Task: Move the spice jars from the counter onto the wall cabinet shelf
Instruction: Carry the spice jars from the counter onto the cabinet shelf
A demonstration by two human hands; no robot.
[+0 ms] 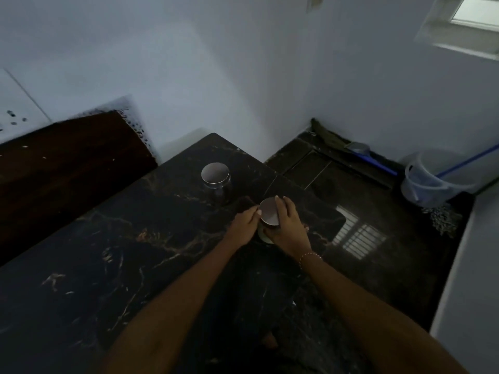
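Two spice jars with round silver lids stand on the black marble counter (108, 252). The nearer jar (269, 211) is at the counter's right edge, and both my hands are round it. My left hand (243, 225) grips its left side, thumb against the lid's rim. My right hand (287, 228) curls round its right side, fingers over the lid's far edge. The other jar (216, 175), of dark glass, stands alone farther back and to the left. No wall cabinet is in view.
A dark wooden board (67, 168) leans at the counter's back left against the white wall. Right of the counter lies a dark tiled floor (364, 211) with a clear plastic bucket (432, 179) and a blue-handled mop in the corner. A window (469, 20) is up at the right.
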